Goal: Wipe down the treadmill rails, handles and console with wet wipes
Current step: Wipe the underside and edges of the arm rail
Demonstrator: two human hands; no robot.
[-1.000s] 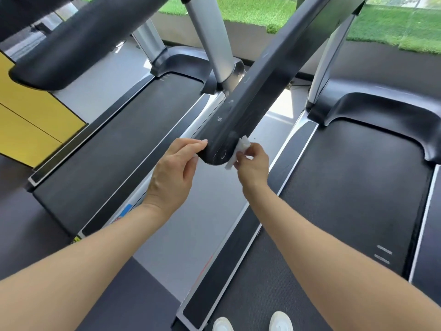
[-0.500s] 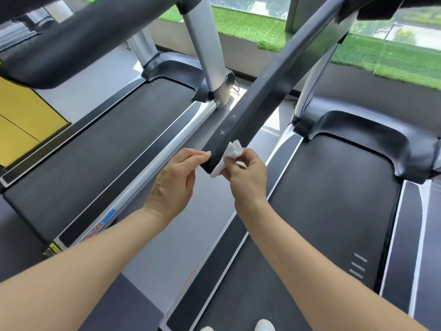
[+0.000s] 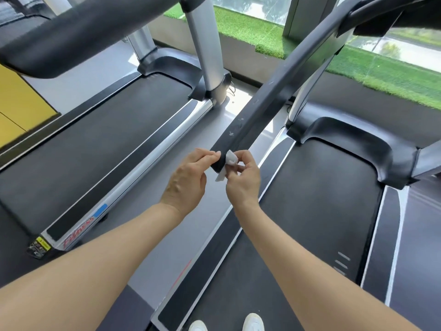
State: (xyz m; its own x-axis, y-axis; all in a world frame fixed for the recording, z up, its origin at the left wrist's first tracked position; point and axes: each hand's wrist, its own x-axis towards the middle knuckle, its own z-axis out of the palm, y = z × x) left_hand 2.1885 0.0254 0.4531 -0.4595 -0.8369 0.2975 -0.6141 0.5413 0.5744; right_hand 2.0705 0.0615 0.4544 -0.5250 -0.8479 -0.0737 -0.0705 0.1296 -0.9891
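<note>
Right at the near tip of the long black padded handrail (image 3: 267,101), that's where the wiping is going on. Looks like the rail/handle part of the job, working on the very end cap. The right hand (image 3: 243,182) is pinching a small crumpled white wet wipe (image 3: 228,163) between thumb and fingertips and holding it against the rounded end of the rail. The left hand (image 3: 188,180) sits on the other side of that tip, fingers stretched out fairly straight with the fingertips touching the rail's edge, more steadying than gripping as far as I can tell.

Rest of the rail runs up and away toward the dark console (image 3: 401,13) at top right, which is mostly cut off, so can't say what state it's in.

My guess for the next move: the wipe needs to go around the cap, then slide up along the rail with firm contact. It's bunched up pretty small, so unfolding it first would cover more surface per pass.
</note>
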